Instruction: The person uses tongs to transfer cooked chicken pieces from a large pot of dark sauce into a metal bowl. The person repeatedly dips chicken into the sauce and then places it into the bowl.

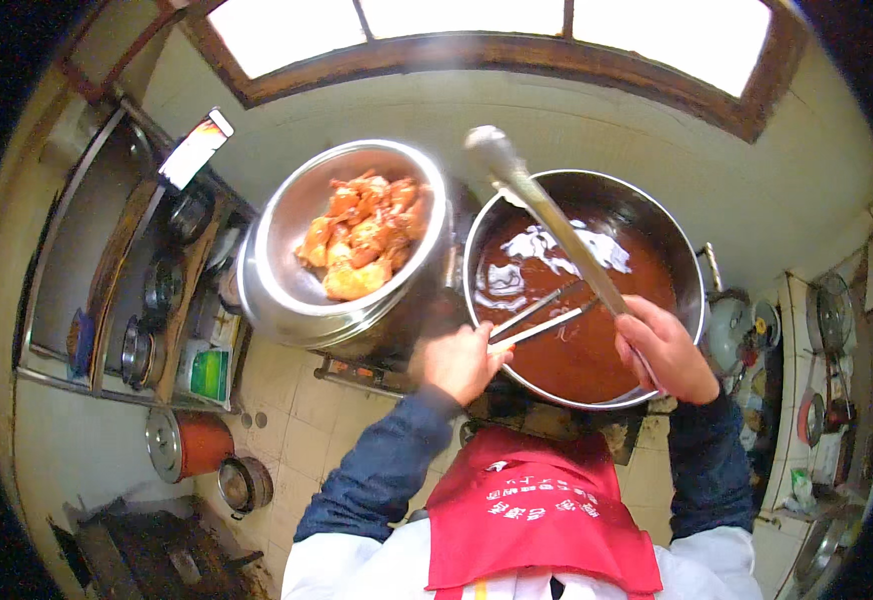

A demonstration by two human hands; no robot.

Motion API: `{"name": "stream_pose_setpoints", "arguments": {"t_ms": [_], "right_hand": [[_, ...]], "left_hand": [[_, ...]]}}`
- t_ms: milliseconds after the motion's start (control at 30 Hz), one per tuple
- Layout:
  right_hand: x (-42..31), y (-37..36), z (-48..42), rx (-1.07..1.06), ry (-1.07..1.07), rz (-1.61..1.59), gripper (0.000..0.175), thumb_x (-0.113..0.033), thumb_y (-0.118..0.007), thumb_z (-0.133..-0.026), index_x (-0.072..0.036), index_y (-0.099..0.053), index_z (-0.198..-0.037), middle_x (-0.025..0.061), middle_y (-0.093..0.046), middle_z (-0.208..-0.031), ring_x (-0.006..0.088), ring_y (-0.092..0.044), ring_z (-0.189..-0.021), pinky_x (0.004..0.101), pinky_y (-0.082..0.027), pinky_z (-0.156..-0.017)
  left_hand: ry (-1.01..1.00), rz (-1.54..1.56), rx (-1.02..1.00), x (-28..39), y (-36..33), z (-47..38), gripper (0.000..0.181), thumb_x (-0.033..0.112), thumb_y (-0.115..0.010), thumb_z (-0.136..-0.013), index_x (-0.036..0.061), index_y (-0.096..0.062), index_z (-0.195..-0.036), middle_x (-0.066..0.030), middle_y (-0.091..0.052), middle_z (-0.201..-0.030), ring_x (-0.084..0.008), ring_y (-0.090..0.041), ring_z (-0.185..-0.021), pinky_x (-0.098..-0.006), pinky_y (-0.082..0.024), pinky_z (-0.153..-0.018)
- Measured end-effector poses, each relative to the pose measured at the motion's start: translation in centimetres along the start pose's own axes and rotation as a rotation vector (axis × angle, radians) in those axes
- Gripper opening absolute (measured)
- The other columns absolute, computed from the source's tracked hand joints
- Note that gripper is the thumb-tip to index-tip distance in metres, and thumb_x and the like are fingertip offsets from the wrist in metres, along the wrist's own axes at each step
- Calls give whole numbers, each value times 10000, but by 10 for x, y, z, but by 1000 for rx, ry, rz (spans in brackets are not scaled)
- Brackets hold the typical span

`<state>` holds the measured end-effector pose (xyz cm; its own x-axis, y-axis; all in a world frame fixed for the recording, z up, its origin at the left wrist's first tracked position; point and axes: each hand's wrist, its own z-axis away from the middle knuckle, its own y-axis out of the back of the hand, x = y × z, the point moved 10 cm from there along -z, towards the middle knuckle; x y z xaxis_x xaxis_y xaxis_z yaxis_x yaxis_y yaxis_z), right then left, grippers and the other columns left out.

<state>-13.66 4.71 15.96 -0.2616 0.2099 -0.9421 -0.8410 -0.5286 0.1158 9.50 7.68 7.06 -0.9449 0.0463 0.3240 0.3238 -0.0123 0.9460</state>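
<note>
A large metal stockpot (697,307) of reddish-brown liquid (601,356) stands before me. My left hand (463,364) grips metal tongs (541,328) at the pot's near left rim, their tips reaching over the liquid. In my right hand (665,349) is a long-handled metal utensil (568,232), slanting across the pot. Its rounded end is raised past the far left rim; whether it is a ladle I cannot tell. To the left, a steel bowl (286,225) holds browned, glazed meat pieces (365,240), perhaps chicken, and rests tilted on a wide metal vessel (253,300).
A rack (219,210) with several pots lines the left wall; a phone-like device (196,148) is propped at its top. On the tiled floor (305,405) stand a red lidded pot (200,442) and a smaller pot (245,484). Pans and utensils crowd the right-hand counter (774,457).
</note>
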Motion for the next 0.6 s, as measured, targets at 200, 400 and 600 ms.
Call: {"name": "stream_pose_setpoints", "arguments": {"t_ms": [200, 400, 600], "right_hand": [[145, 55, 78, 310, -67, -461, 392, -385, -474, -1067, -45, -560, -1242, 1, -569, -723, 65, -476, -434, 207, -370, -396], [242, 48, 111, 354, -235, -593, 380, -390, -465, -1068, -45, -575, -1184, 18, -598, -715, 85, -501, -443, 233, -393, -407], [252, 33, 123, 236, -263, -594, 339, -378, -489, -1060, -63, -558, -1167, 18, -594, -727, 86, -515, -452, 236, -407, -399]], "left_hand": [[-176, -465, 218, 53, 5, -124, 320, 422, -692, -874, 104, -683, -837, -101, -699, -762, -268, -713, -667, -425, -559, -619], [-140, -785, 93, 43, -22, -224, 207, 148, -600, -875, 96, -793, -819, -130, -756, -831, -254, -750, -806, -388, -572, -676], [-167, -749, 4, 19, -76, -262, 207, 139, -596, -856, 47, -779, -825, -155, -751, -838, -271, -745, -782, -390, -565, -655]]}}
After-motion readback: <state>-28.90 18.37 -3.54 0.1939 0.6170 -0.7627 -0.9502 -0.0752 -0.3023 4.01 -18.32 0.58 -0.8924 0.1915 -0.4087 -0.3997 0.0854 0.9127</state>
